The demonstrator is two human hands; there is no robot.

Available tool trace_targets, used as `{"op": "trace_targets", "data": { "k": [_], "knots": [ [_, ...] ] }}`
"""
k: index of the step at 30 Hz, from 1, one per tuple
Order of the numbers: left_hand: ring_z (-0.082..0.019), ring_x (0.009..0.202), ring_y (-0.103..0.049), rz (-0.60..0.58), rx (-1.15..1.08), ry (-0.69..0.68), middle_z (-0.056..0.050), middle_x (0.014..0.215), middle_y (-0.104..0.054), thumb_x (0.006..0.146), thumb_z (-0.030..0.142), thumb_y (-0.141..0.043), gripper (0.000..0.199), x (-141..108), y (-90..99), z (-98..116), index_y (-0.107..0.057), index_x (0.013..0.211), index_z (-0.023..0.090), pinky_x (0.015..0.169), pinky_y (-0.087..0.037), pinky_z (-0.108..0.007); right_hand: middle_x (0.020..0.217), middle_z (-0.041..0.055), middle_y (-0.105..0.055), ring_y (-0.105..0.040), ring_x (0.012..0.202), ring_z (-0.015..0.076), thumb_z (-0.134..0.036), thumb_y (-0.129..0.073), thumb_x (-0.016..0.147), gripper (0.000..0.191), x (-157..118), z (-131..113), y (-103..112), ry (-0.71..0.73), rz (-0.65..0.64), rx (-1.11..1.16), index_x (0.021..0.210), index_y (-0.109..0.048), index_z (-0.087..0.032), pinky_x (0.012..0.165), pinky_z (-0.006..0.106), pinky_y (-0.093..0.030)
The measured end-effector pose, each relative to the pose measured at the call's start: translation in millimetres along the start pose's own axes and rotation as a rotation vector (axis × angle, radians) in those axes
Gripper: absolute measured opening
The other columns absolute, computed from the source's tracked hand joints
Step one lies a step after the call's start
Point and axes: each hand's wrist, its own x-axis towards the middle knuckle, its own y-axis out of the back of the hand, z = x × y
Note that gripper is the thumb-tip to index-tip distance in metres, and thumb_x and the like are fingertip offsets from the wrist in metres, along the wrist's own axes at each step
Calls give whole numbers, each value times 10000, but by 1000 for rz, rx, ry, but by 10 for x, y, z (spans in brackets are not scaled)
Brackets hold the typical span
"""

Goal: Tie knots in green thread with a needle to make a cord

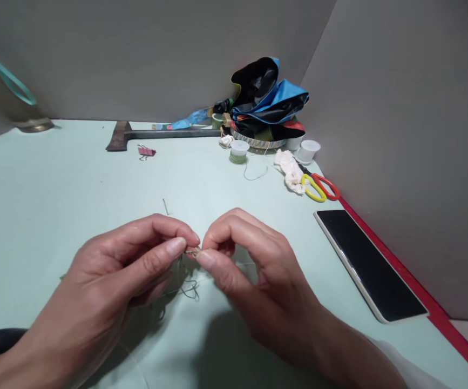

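Observation:
My left hand (124,265) and my right hand (258,265) meet above the middle of the table. Thumb and forefinger of each are pinched on a small knotted, gold-green piece (193,252), too tiny to make out fully. From it, thin dark green thread (190,289) hangs in loose loops below the fingertips. A paler strand runs across the tabletop under both hands. Just beyond the left fingers lies a thin needle-like pin (165,206). My palms hide whatever else the hands may hold.
A hammer-like tool (169,133) and a pink binder clip (147,151) lie at the back. Right of them are a blue-black pouch (274,102), a green thread spool (239,152), crumpled white tissue (289,170) and scissors (320,187). A phone (369,262) rests by the right edge.

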Motion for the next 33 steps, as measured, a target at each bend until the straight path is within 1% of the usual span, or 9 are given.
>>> {"op": "trace_targets", "data": {
  "k": [9, 11, 14, 16, 20, 23, 26, 29, 33],
  "knots": [
    [-132, 611, -453, 21, 33, -54, 25, 685, -655, 968, 683, -1030, 325, -15, 2, -31, -979, 979, 362, 501, -393, -190, 789, -69, -642, -558, 732, 152, -268, -786, 1052, 263, 65, -99, 33, -279, -68, 117, 829, -646, -265, 855, 328, -559],
    [-129, 610, -444, 28, 33, -65, 26, 667, -643, 945, 673, -1046, 331, -42, -9, -11, -980, 958, 350, 494, -386, -178, 771, -65, -633, -553, 721, 159, -271, -797, 1036, 257, 64, -108, 44, -291, -72, 128, 825, -650, -268, 805, 335, -543],
    [-132, 600, -416, 18, -60, 6, 18, 655, -605, 915, 649, -1067, 332, -62, -43, 36, -986, 936, 328, 479, -382, -187, 751, -64, -613, -521, 693, 155, -274, -773, 1045, 253, 56, -121, 51, -287, -75, 104, 828, -643, -272, 737, 330, -518],
    [-134, 604, -404, 20, -113, 51, 5, 685, -629, 919, 599, -1073, 290, -60, -67, 60, -998, 948, 320, 480, -397, -196, 745, -68, -596, -516, 691, 148, -281, -746, 1065, 269, 52, -129, 48, -285, -74, 95, 823, -632, -272, 743, 318, -529],
    [-131, 598, -403, 27, -121, 29, 5, 669, -641, 895, 592, -1084, 286, -43, -88, 58, -1001, 943, 322, 472, -408, -181, 741, -67, -592, -564, 724, 154, -289, -748, 1077, 267, 53, -135, 44, -295, -70, 103, 832, -642, -275, 768, 311, -550],
    [-128, 615, -490, 41, -77, 16, 6, 688, -711, 888, 616, -1088, 301, -46, -80, 40, -991, 947, 338, 501, -454, -151, 751, -70, -597, -533, 704, 146, -290, -760, 1081, 262, 60, -139, 57, -291, -66, 105, 842, -654, -269, 783, 311, -559],
    [-141, 670, -595, 63, 17, -12, 7, 737, -773, 871, 521, -1093, 217, -55, -58, 29, -977, 935, 349, 551, -504, -142, 760, -72, -607, -525, 700, 140, -276, -777, 1070, 255, 63, -137, 66, -292, -67, 120, 845, -660, -261, 804, 310, -567],
    [-125, 632, -531, 80, 87, -35, 33, 675, -682, 852, 435, -1096, 162, -48, -27, 13, -961, 893, 355, 528, -445, -144, 770, -64, -629, -542, 710, 142, -272, -780, 1064, 260, 55, -118, 59, -263, -68, 111, 839, -650, -261, 753, 307, -537],
    [-133, 623, -503, 52, 76, -60, 36, 666, -640, 890, 446, -1059, 130, -28, 6, -6, -959, 897, 363, 519, -432, -169, 791, -50, -664, -565, 722, 145, -272, -741, 1080, 246, 52, -77, 45, -224, -44, 59, 852, -649, -267, 668, 287, -489]
  ]
}}
